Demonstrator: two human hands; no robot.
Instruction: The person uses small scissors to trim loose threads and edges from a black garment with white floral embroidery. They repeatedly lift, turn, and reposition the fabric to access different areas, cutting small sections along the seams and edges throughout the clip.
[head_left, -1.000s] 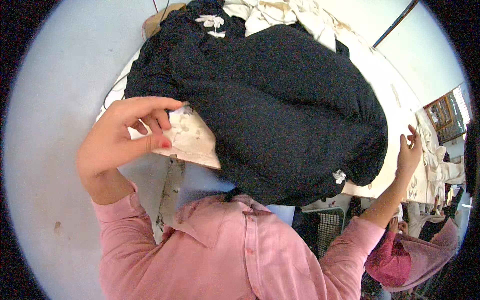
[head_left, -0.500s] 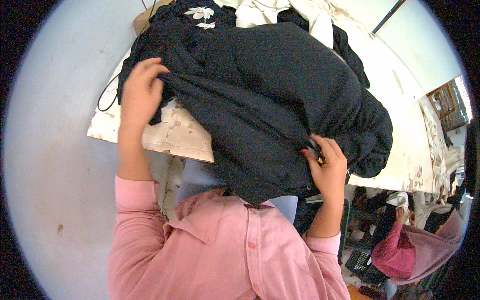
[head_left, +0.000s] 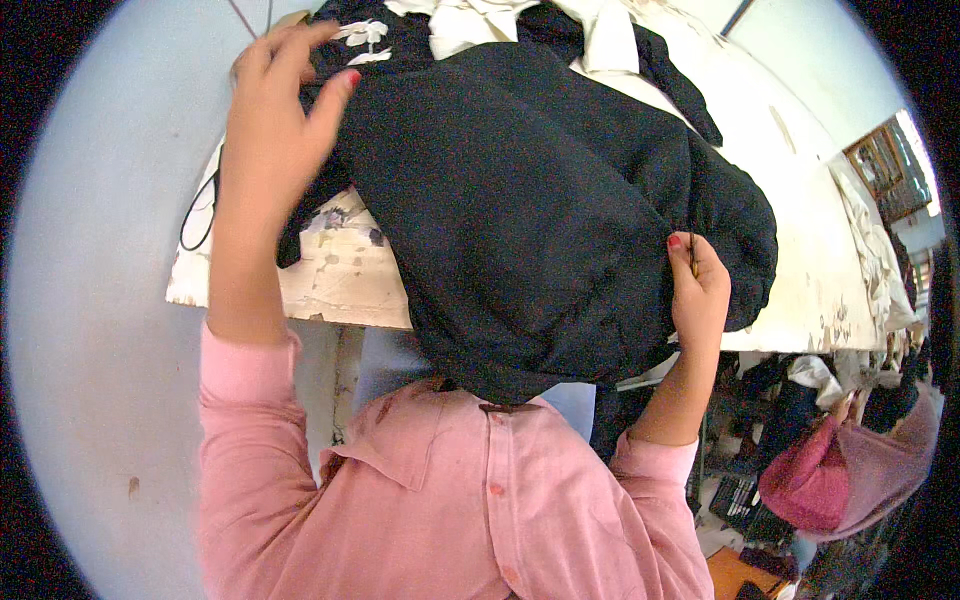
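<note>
Black cloth (head_left: 520,200), probably a garment, spreads across the table and hangs over its near edge against my front. My left hand (head_left: 275,110) is raised at the cloth's far left corner, its thumb and fingers apart, near white flower shapes (head_left: 362,40) on black fabric. At the cloth's right side, my right hand (head_left: 702,280) is closed in a pinch. A small slim tool (head_left: 694,262), dark at the tip with a bit of yellow, pokes out of it; most is hidden by the fingers. Whether those fingers also grip the cloth cannot be made out.
Under the cloth is a pale, worn table (head_left: 340,290) with peeling patches. White cloth (head_left: 480,25) lies at the far side. A thin black cord (head_left: 190,215) loops at the left edge, beside a wall (head_left: 110,300). Another person (head_left: 830,470) works at the lower right.
My left hand has gone up and away to the cloth's far left, its fingers spreading. My right hand has moved right and slightly up. The black cloth now lies smoother, with its long fold opened out.
</note>
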